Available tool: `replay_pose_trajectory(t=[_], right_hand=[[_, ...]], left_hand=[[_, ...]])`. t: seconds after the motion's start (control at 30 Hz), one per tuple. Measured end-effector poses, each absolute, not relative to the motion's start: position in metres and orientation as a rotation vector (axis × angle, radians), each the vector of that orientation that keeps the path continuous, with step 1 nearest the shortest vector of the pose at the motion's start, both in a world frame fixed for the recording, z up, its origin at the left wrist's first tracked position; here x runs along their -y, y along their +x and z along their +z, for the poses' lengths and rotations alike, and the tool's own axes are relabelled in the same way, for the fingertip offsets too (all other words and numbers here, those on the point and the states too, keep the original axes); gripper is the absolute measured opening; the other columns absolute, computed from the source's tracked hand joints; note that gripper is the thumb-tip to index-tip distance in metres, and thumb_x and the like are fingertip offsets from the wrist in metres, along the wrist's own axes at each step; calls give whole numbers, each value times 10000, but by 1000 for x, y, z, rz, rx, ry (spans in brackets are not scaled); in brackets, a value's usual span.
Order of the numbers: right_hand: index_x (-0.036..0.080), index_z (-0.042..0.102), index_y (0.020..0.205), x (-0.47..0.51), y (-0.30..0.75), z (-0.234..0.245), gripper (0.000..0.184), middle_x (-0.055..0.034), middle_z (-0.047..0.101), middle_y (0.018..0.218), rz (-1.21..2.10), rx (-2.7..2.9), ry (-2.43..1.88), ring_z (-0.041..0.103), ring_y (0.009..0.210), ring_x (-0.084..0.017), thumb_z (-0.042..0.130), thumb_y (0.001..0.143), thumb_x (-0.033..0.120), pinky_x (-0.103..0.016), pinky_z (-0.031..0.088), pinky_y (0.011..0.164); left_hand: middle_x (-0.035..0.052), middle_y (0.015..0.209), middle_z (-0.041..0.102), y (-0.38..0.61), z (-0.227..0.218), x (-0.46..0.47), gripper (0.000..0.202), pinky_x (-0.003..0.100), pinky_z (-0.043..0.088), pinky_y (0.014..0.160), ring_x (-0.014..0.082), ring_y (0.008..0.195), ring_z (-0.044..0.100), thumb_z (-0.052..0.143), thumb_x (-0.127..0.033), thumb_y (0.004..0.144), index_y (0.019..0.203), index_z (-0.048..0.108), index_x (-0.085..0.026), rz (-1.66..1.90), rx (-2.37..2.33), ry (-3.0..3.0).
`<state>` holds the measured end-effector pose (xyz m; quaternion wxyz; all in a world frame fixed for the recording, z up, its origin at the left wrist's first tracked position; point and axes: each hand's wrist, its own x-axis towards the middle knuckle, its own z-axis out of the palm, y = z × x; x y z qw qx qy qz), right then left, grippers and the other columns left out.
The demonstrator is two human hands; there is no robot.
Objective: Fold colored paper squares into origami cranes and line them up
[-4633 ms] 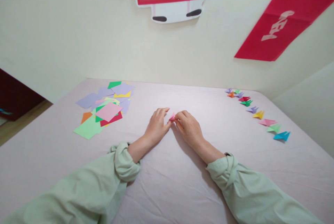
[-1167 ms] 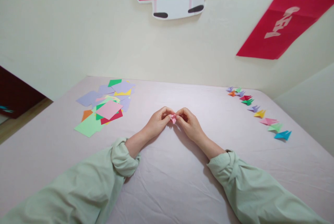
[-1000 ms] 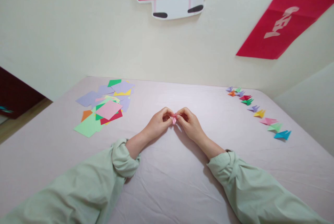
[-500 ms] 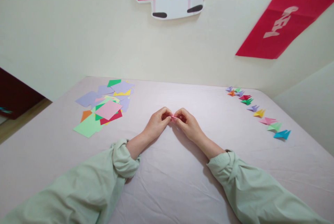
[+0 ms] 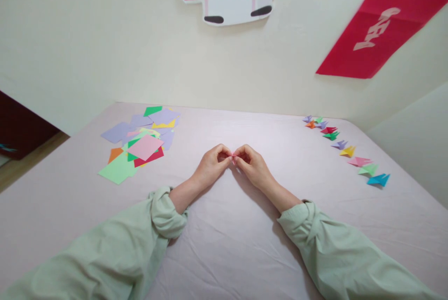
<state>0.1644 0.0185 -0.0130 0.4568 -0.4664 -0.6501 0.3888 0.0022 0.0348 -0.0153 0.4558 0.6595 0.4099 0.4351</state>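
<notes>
My left hand (image 5: 211, 167) and my right hand (image 5: 252, 165) meet fingertip to fingertip over the middle of the pale pink sheet (image 5: 224, 244). Both are closed in a pinch on a small folded pink paper piece (image 5: 233, 157), most of which is hidden by my fingers. My forearms lie on the sheet in rolled-up light green sleeves.
A loose heap of coloured paper squares (image 5: 140, 146) lies at the left. A row of several small folded paper pieces (image 5: 345, 150) runs along the right side, ending in a blue one (image 5: 378, 179). Red banners hang on the wall behind.
My fingers have closed tighter round the pink piece, so less of it shows than a second ago. The hands stay in the same place.
</notes>
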Motion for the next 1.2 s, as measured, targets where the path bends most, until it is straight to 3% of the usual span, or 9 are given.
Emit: replay_pose_trajectory(t=[0.27, 1.2], right_hand=[[192, 586, 780, -21, 167, -15, 145, 4, 605, 727, 953, 1597, -1155, 539, 659, -139, 561, 849, 317, -268, 430, 632], [220, 473, 756, -22, 162, -22, 165, 21, 559, 669, 919, 1498, -1208, 539, 613, -148, 598, 803, 318, -280, 428, 585]], left_hand=[[19, 800, 661, 2, -15, -34, 89, 265, 487, 729, 149, 763, 620, 621, -252, 789, 800, 613, -164, 1066, -1019, 1638], [1, 753, 619, 6, -15, -32, 196, 255, 476, 676, 139, 723, 605, 624, -349, 824, 773, 539, -180, 1114, -1038, 1602]])
